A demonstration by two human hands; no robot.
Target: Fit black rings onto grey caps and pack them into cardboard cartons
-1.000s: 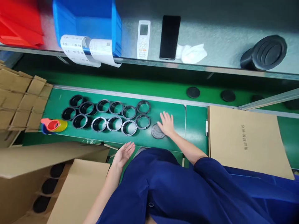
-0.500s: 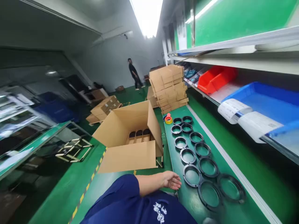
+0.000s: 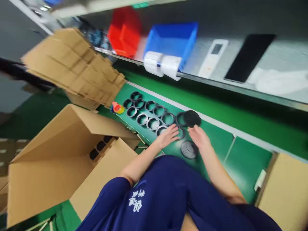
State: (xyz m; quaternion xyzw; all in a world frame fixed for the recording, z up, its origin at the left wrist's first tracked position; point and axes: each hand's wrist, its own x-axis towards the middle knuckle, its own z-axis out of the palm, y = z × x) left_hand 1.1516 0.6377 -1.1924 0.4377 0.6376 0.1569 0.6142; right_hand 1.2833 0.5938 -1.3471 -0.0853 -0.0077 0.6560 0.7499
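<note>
Left hand (image 3: pixel 168 135) spread flat over black rings (image 3: pixel 154 123); right hand (image 3: pixel 199 137) open, fingers loose, between black disc (image 3: pixel 192 118) and grey cap (image 3: pixel 189 149).

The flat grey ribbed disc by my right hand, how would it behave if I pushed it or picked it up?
The grey ribbed disc lies flat on the smooth green table, so it would probably slide, not roll. It looks thin, rigid and likely light. Its low edge may make pinching awkward.

An open cardboard box (image 3: pixel 60 160), blue bin (image 3: pixel 172 40), red bin (image 3: pixel 124 30) and phone (image 3: pixel 249 57) surround the bench.
</note>
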